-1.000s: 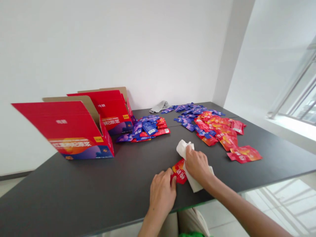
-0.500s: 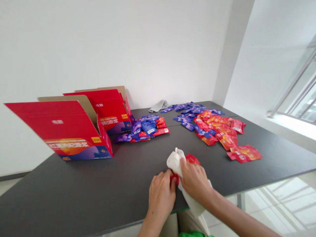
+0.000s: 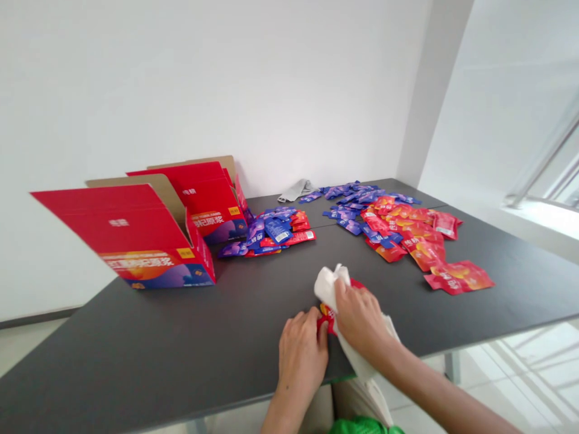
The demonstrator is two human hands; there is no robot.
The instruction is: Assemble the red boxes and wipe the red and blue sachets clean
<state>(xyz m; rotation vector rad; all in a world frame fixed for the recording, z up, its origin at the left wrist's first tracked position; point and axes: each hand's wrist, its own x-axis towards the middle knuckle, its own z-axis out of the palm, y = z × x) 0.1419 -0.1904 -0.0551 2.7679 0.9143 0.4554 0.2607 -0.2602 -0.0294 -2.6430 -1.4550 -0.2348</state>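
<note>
My left hand [image 3: 302,343] is closed on the near end of a red pouch [image 3: 326,319] that lies at the table's front edge. Bunched in my right hand [image 3: 362,313] is a white cloth [image 3: 326,287], pressed against the pouch's top face. The cloth's loose end hangs below my right wrist over the table edge. Most of the pouch is hidden under the cloth and my right hand; a red corner shows beyond my knuckles.
Two open red boxes [image 3: 156,241] stand at the left. Beside them lies a pile of blue and red pouches [image 3: 277,232]. More blue pouches [image 3: 357,196] and red pouches [image 3: 420,232] spread over the right side of the dark table [image 3: 181,343]. A grey cloth [image 3: 296,190] lies near the wall.
My right hand has shifted a little with the cloth over the pouch, and more of the pouch's printed part shows by my left fingers. The whole view has swung slightly left.
</note>
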